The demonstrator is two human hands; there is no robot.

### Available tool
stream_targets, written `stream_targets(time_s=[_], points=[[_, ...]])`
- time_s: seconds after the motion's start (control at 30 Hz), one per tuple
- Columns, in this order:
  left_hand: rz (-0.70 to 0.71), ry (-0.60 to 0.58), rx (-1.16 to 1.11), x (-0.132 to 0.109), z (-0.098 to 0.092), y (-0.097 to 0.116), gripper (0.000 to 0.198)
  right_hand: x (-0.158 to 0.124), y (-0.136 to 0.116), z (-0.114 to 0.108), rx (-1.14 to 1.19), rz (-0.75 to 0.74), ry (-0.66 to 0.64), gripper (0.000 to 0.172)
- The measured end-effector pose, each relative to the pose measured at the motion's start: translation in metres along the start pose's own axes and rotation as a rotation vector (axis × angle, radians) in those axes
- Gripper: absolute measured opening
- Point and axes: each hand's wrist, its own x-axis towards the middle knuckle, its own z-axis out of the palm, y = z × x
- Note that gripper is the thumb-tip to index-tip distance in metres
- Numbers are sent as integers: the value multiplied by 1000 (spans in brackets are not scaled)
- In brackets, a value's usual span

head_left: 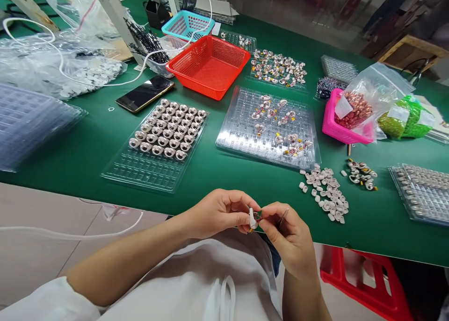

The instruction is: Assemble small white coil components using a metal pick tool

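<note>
Near the table's front edge, my left hand (228, 213) pinches a small white earbud-like part (252, 219) with fine reddish wires. My right hand (289, 232) meets it from the right, thumb and forefinger closed at the wires, with thin metal tweezers (282, 218) lying between its fingers. A clear tray (140, 169) with rows of white and silver shells stands left of centre. Ahead of my hands, several wired white parts lie on a stack of clear trays (235, 129). Small white caps (328, 190) are piled to the right of them.
A red basket (210, 68), a blue basket (187, 25) and a black phone (144, 94) are farther back. A pink basket (343, 131) holds bagged reddish parts. Stacked trays stand left (31, 124) and right (424, 195). A red stool (368, 279) is below the edge.
</note>
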Motion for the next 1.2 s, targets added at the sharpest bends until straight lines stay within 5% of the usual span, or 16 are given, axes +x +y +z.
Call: stream_targets(time_s=[0.7,1.2], points=[[-1,19,-56,0,0,-1,23,-4,2,6,118,-43,4,10],[9,45,-94,4,5,-9,29,1,19,-3,413,183,51,13]])
